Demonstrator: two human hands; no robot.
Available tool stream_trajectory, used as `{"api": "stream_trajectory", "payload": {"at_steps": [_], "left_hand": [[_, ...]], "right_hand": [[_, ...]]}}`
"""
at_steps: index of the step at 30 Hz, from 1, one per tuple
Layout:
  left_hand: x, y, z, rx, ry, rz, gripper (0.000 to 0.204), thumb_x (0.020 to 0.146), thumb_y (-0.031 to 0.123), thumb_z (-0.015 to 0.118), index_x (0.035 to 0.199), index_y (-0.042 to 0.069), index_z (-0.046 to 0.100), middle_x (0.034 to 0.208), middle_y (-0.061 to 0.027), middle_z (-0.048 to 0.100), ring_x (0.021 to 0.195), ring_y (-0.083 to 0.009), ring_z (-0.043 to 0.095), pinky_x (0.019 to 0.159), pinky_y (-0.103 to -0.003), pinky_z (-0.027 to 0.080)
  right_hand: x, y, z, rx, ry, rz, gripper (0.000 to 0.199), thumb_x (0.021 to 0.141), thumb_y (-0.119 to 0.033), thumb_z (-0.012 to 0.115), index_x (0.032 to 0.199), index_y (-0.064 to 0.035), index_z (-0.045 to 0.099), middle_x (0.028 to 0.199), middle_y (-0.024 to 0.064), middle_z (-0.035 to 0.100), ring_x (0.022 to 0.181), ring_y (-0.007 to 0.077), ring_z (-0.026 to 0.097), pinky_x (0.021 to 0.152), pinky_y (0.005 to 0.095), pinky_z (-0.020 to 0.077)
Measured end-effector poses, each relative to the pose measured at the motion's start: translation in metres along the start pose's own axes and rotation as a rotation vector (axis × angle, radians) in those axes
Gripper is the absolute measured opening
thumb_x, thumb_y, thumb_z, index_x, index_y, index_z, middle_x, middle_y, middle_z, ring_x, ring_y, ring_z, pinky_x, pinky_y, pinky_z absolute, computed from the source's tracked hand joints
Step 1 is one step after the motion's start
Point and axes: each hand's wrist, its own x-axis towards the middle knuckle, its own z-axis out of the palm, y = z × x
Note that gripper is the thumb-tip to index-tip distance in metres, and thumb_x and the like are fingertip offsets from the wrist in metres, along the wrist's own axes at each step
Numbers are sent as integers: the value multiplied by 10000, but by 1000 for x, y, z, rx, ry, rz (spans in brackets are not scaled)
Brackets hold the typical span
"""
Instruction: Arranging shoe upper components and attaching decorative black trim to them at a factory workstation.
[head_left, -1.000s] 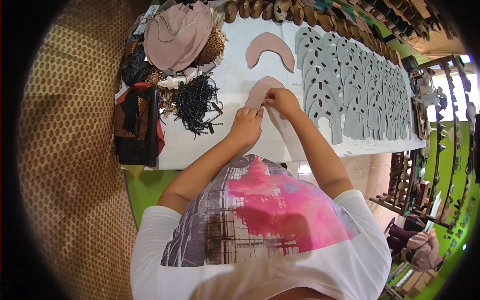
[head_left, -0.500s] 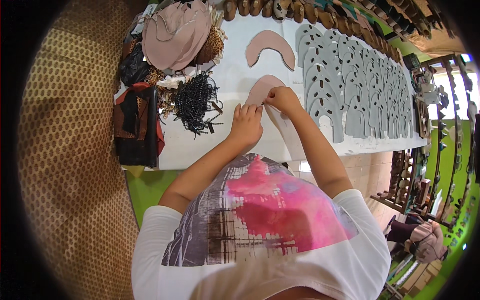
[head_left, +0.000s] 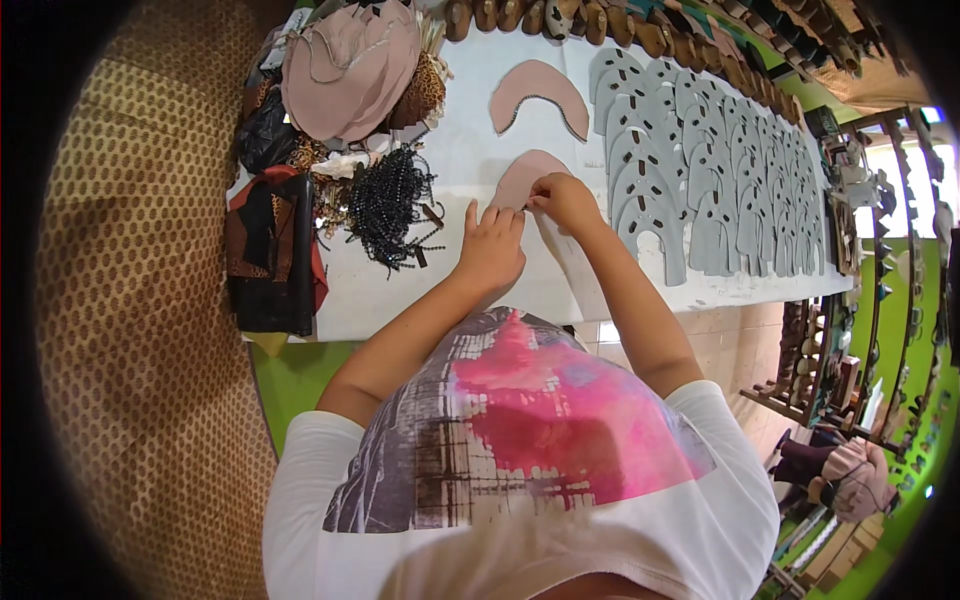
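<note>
- Pink piece [head_left: 522, 178]: flat on white-covered table [head_left: 380, 305], under both hands.
- Right hand [head_left: 565, 202]: thumb and finger nearly closed at its inner edge; contents unclear.
- Left hand [head_left: 495, 248]: fingers loosely spread at its near end, apparently steadying.
- Grey pieces [head_left: 710, 150]: overlapped, presumably saving space.
- Green wall [head_left: 928, 270], right.

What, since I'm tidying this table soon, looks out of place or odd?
The black bead strings on the left of the table look untidy: they lie in a tangled heap, while the grey pieces on the right lie in overlapping rows. Nothing looks spilled, though the near pink piece is partly hidden.
</note>
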Motion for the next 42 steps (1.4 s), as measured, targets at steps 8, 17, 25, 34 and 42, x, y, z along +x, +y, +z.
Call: {"api": "stream_trajectory", "payload": {"at_steps": [8, 17, 25, 34, 42], "left_hand": [[5, 2, -3, 12, -7, -13, 510, 676, 188, 578, 1157, 39, 501, 1027, -91, 513, 1031, -254, 460, 986, -570, 239], [11, 3, 5, 143, 24, 28, 455, 733, 190, 567, 1172, 72, 546, 973, -45, 523, 1001, -215, 470, 998, -569, 225], [8, 3, 9, 223, 66, 23, 444, 740, 176, 570, 1172, 80, 548, 965, -34, 533, 984, -198, 486, 997, -565, 235], [7, 2, 9, 256, 74, 29, 427, 740, 166, 568, 1160, 86, 560, 953, -29, 542, 968, -196, 497, 989, -565, 249], [9, 4, 9, 244, 78, 16, 436, 738, 162, 569, 1166, 86, 556, 951, -25, 545, 969, -192, 496, 990, -565, 249]], "right_hand": [[-3, -7, -3, -72, 21, 2, 185, 715, -231, 669, 791, -63, 677, 760, 115, 631, 690, 277, 601, 632, 356, 466], [-7, 15, -20, 90, -88, 58, 194, 714, -206, 686, 854, -73, 655, 769, 79, 657, 720, 213, 629, 670, 306, 480], [-13, 22, -32, 442, -154, 198, 156, 755, -158, 633, 880, -72, 671, 774, 73, 657, 690, 172, 606, 662, 273, 472], [-18, 20, -21, 207, -21, 52, 158, 763, -179, 617, 883, -95, 676, 796, 87, 656, 715, 239, 621, 669, 316, 479], [-24, 15, -24, 52, -8, 34, 177, 760, -197, 604, 899, -118, 679, 854, 76, 655, 800, 262, 611, 707, 346, 479]]}}
